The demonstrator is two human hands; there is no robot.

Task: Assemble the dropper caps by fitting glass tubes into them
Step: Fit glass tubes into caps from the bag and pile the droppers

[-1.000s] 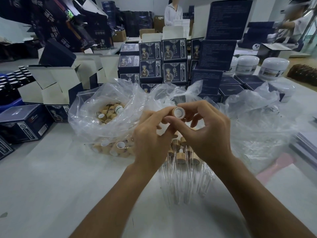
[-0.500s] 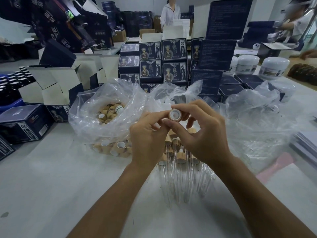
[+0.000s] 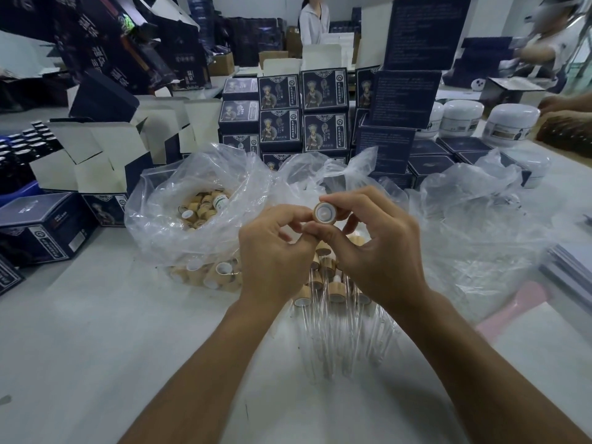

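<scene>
A bamboo-coloured dropper cap point(image 3: 324, 213) with a white inside faces me, above the table. My right hand point(image 3: 378, 251) pinches it between thumb and forefinger. My left hand point(image 3: 272, 254) is curled beside it, its forefinger tip against the cap's left edge; no glass tube shows between its fingers. Below my hands, several assembled droppers point(image 3: 333, 294) lie on the white table point(image 3: 96, 347), their clear glass tubes point(image 3: 336, 344) pointing toward me. A clear plastic bag point(image 3: 153, 225) at the left holds several loose caps point(image 3: 200, 211).
A second crumpled clear bag point(image 3: 480, 238) lies at the right. Stacked dark blue boxes point(image 3: 282, 113) and open cartons point(image 3: 105, 155) stand behind the bags, and white jars point(image 3: 512, 123) sit at the far right. Other people work at the back.
Both hands have dropped slightly with the cap. The cap has shifted right into my right fingers, and my left fingers have eased back to its left edge.
</scene>
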